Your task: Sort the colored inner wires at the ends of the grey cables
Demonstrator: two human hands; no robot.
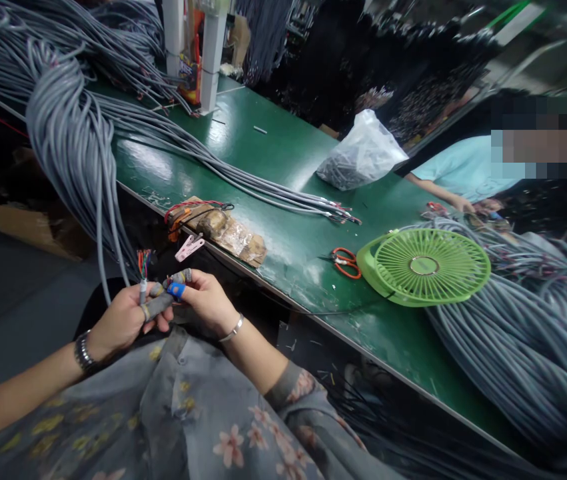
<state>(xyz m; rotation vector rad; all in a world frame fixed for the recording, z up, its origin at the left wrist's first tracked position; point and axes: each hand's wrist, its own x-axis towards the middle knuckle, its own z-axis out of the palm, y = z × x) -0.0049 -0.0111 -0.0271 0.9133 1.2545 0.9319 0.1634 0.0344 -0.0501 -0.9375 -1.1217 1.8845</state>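
Note:
My left hand (pixel 126 313) is closed around the end of a grey cable (pixel 143 288), whose fanned, coloured wires (pixel 144 261) stick up above the fingers. Close beside it, my right hand (pixel 208 300) is pinched, thumb against fingers, and meets the left fingertips. Whatever lies in that pinch is too small to make out. Grey wraps cover several fingertips, and a blue wrap is on the right thumb. Just beyond the hands, a pink clip (pixel 190 248) hangs at the table edge near a taped board (pixel 236 237) with red and black leads.
A thick bundle of grey cables (pixel 70 127) hangs over the green table (pixel 283 157) at left. Cable ends (pixel 333 210), orange-handled scissors (pixel 346 263), a green fan (pixel 423 267) and a plastic bag (pixel 363 153) lie on it. Another person (pixel 468 167) works at right near more cables (pixel 513 353).

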